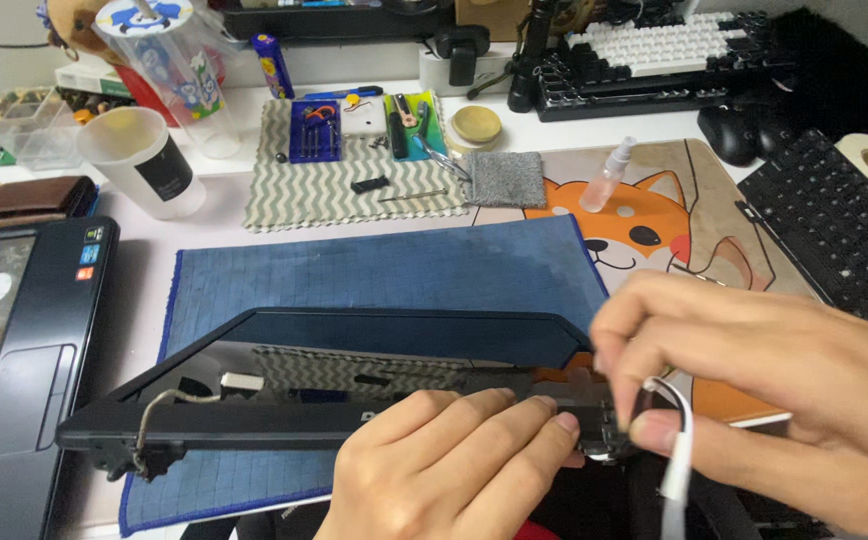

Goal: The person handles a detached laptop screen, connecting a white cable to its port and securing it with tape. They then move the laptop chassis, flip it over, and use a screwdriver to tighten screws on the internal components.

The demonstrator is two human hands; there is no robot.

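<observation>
Both hands work the right hinge corner of the black laptop lid [294, 400] on the blue mat [384, 270]: my left hand [454, 465] presses it down, my right hand [754, 390] pinches a white ribbon cable [679, 450]. I judge the cable is being freed; next needs a gentle, straight pull.

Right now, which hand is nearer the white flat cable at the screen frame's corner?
Right. The right hand pinches the white flat cable between its fingertips at the black screen frame. The left hand rests on the frame's edge just beside it, not touching the cable.
</observation>
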